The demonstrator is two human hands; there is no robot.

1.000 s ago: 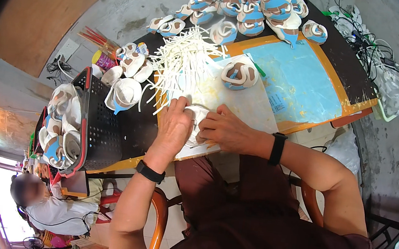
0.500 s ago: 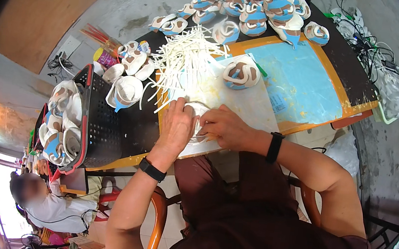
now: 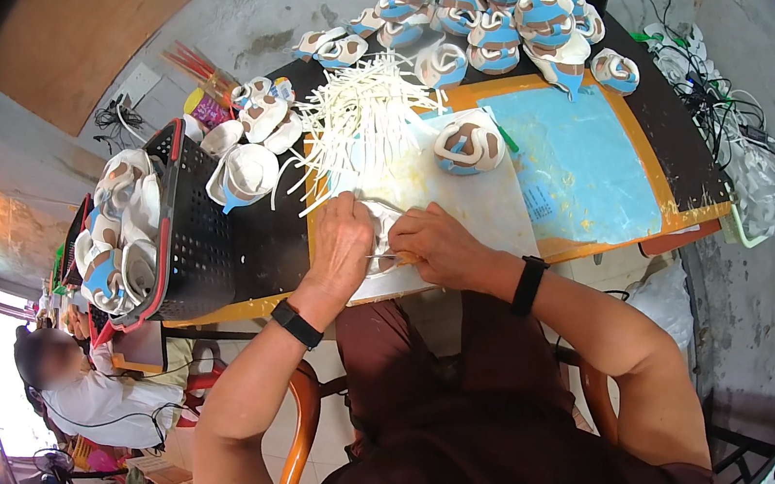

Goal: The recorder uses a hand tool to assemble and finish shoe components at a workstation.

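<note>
A small white shoe upper [image 3: 381, 219] lies between my hands at the near edge of a pale work sheet [image 3: 484, 218]. My left hand [image 3: 343, 244] is closed on its left side, fingers bent over the edge. At its right side my right hand [image 3: 439, 246] is closed too, round a thin-shafted tool with an orange-brown handle [image 3: 408, 258]. The shaft reaches left across the upper; its tip is hidden at my left hand. Just beyond sits a rolled brown, white and blue shoe upper [image 3: 469, 147]. Loose white strips [image 3: 366, 107] are heaped behind my left hand.
Several blue, brown and white uppers [image 3: 493, 36] are piled at the table's back. A black basket [image 3: 197, 237] of uppers stands left, beside more loose uppers [image 3: 247, 175]. A blue sheet [image 3: 579, 160] covers the right side. Another person [image 3: 93, 399] sits at lower left.
My hands have stayed at the same place on the sheet. My right hand has shifted slightly, and the tool's shaft and handle now show more plainly between my hands.
</note>
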